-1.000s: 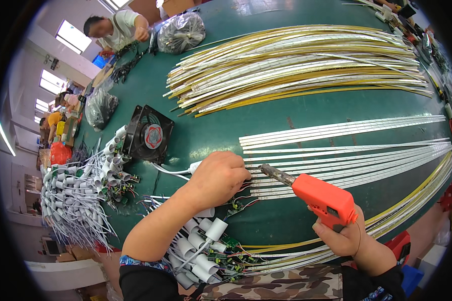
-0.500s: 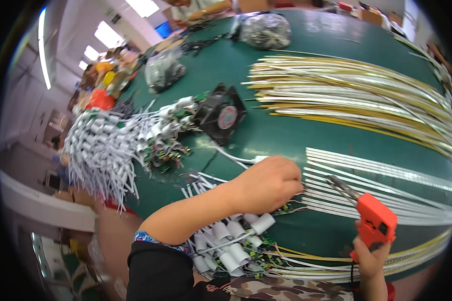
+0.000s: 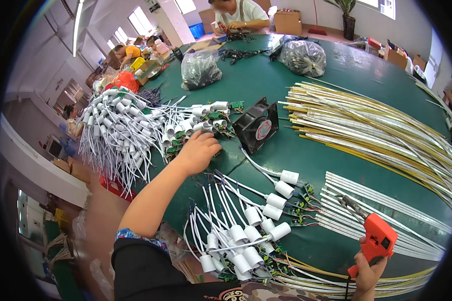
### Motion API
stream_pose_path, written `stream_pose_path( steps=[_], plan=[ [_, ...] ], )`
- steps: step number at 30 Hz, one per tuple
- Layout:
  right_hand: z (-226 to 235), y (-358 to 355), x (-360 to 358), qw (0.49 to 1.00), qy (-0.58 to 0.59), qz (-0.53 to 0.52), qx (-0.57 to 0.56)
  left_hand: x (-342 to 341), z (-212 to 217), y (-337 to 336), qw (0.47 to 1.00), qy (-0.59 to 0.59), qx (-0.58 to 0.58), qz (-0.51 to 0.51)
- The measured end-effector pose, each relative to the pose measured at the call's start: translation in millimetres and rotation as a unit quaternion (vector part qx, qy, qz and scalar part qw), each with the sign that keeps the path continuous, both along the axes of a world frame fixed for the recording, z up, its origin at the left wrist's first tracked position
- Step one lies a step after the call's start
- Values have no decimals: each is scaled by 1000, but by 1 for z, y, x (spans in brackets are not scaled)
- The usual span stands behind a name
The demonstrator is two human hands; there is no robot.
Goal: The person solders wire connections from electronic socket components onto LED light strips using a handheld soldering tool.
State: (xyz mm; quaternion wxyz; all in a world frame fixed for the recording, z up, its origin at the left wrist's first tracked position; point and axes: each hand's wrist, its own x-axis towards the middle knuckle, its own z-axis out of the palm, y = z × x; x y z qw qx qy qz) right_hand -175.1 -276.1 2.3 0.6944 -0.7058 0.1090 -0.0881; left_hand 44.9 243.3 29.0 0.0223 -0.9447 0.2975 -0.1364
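Observation:
My left hand (image 3: 198, 153) is stretched over the near edge of a heap of white cylindrical lamp holders (image 3: 188, 120) with white wires and small green circuit boards. Its fingers bend downward, and the fingertips are hidden. In my right hand (image 3: 367, 273) is a red pistol-shaped soldering gun (image 3: 379, 237), its metal tip pointing up and left over a row of thin white LED strips (image 3: 351, 220). Beside the strips' left ends lie several lamp holders (image 3: 284, 189), with small circuit boards (image 3: 301, 206) and thin wires reaching toward them.
A black fan (image 3: 257, 125) stands right of the heap. Yellow and white strips (image 3: 366, 125) lie in a thick bundle behind. More wired lamp holders (image 3: 239, 234) are piled close to me. Two plastic bags (image 3: 302, 57) sit farther back. Another person (image 3: 241, 15) works across the green table (image 3: 356, 62).
My left hand has moved left and away from me, from the strip ends to the lamp holder heap. The view has shifted, showing more of the far room. My right hand still holds the soldering gun.

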Motion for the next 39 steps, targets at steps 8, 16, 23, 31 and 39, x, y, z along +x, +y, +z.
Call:
stream_pose_path(
  steps=[8, 16, 23, 31, 39],
  plan=[
    [11, 2, 4, 999, -13, 16, 48, 4, 19, -10, 1000, 18, 13, 14],
    [25, -5, 14, 968, -77, 3, 240, -65, 112, -134, 935, 224, -262, -82],
    [44, 46, 33, 982, -72, 99, 142, -71, 68, -262, 816, 434, -343, -170],
    [19, 39, 33, 992, -76, 70, 71, -69, 46, -307, 848, 317, -298, -302],
    [11, 37, 40, 995, -66, 68, 44, -63, 45, -304, 861, 231, -240, -384]
  ],
)
